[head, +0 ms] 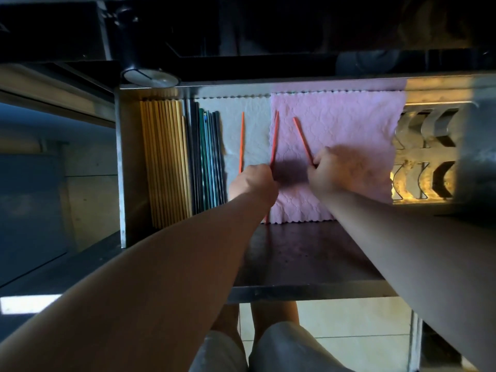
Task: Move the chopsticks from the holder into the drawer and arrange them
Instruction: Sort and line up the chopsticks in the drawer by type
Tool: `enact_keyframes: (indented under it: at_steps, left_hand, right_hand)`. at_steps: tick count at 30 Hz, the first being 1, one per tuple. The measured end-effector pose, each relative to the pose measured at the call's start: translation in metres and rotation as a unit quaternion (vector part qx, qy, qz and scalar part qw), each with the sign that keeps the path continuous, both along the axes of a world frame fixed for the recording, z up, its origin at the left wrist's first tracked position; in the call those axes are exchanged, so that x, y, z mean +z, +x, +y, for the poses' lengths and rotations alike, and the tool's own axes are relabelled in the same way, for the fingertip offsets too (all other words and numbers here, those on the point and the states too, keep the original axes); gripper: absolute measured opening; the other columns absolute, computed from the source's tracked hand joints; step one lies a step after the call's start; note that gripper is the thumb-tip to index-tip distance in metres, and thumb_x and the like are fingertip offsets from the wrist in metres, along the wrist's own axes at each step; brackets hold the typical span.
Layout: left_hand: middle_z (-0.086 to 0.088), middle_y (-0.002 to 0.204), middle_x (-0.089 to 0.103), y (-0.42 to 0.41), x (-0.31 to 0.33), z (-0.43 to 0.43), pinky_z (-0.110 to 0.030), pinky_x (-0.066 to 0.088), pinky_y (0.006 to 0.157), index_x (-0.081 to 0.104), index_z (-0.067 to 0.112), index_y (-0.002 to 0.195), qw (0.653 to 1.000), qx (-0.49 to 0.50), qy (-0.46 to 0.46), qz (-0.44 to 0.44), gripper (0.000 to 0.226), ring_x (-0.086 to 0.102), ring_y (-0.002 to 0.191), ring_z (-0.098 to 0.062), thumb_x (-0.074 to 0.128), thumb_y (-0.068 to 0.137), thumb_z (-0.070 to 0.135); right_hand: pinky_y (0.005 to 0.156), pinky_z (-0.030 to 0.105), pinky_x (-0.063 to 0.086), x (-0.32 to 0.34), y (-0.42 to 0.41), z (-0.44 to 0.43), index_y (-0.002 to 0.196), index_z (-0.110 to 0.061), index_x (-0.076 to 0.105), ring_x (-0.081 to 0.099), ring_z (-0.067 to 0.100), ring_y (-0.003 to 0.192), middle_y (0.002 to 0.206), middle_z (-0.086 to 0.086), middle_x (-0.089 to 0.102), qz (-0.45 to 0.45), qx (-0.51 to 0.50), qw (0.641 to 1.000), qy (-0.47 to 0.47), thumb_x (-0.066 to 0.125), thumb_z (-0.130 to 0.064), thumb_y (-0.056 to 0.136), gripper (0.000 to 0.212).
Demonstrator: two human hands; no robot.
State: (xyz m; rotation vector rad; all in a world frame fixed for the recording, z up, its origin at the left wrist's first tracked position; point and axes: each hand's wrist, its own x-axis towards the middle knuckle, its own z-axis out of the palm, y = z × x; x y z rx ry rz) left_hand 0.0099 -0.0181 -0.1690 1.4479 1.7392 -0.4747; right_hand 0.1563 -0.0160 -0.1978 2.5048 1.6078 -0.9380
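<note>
Both hands are down in the open drawer (308, 292). The left hand (253, 181) is fisted round an orange chopstick (274, 140) that runs along the left edge of the pink cloth (343, 124). A second orange chopstick (241, 142) lies on the white cloth (228, 124) right against that fist, can't tell if it's gripped too. The right hand (330, 167) pinches a third orange chopstick (303, 142), tilted over the pink cloth. Wooden chopsticks (166, 157) and dark green chopsticks (209, 157) are lined up at the drawer's left side.

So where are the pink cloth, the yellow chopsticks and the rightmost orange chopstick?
pink cloth (349, 130): head view, its bare middle.
yellow chopsticks (166, 162): head view, middle of the bundle.
rightmost orange chopstick (303, 140): head view, middle of its shaft.
</note>
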Motion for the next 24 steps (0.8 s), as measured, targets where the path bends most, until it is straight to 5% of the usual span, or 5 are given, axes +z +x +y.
enact_keyframes:
  at_steps: [3,8,13,18,24]
  left_hand:
    - [-0.009,0.112,0.065,0.008,-0.003,0.001,-0.039,0.055,0.08,0.064,0.013,0.114,1.0,0.012,-0.004,0.015,0.024,0.065,0.101,-0.031,0.052,0.093,0.016]
    - [-0.011,0.094,0.063,-0.001,0.005,0.001,-0.032,0.044,0.064,0.062,0.011,0.096,0.996,0.084,0.0,-0.039,0.017,0.062,0.085,-0.033,0.052,0.091,0.024]
    - [-0.01,0.085,0.059,-0.043,0.013,-0.005,-0.032,0.044,0.06,0.057,0.012,0.088,0.994,0.108,0.026,-0.009,0.022,0.06,0.076,-0.033,0.049,0.092,0.032]
    - [-0.007,0.078,0.062,-0.079,0.004,-0.01,-0.028,0.043,0.053,0.058,0.015,0.078,0.993,0.114,-0.001,0.001,0.039,0.062,0.069,-0.027,0.048,0.095,0.049]
    - [-0.006,0.079,0.063,-0.089,-0.001,-0.005,-0.029,0.048,0.053,0.063,0.012,0.086,0.991,0.127,-0.029,-0.012,0.035,0.064,0.068,-0.023,0.054,0.095,0.045]
  right_hand:
    - [0.064,0.027,0.031,0.001,0.004,-0.001,0.098,0.001,0.061,0.052,0.024,0.077,0.084,0.011,0.058,0.026,0.001,1.0,0.007,0.059,-0.011,0.088,0.016]
    - [0.061,0.032,0.039,0.008,-0.011,0.001,0.08,0.004,0.061,0.056,0.028,0.07,0.078,0.021,0.063,0.122,0.003,0.988,0.094,0.06,-0.001,0.077,0.006]
    - [0.073,0.029,0.044,0.013,-0.053,0.007,0.088,0.004,0.066,0.062,0.028,0.082,0.089,0.021,0.068,0.195,-0.03,0.98,0.035,0.064,-0.002,0.082,0.009]
    - [0.079,0.029,0.046,0.007,-0.101,0.012,0.09,-0.001,0.067,0.063,0.027,0.09,0.093,0.014,0.069,0.175,-0.02,0.984,-0.001,0.062,-0.007,0.084,0.01]
    - [0.078,0.031,0.052,0.001,-0.131,0.007,0.087,-0.013,0.067,0.066,0.03,0.088,0.093,0.011,0.071,0.137,-0.007,0.989,-0.059,0.062,-0.017,0.083,0.008]
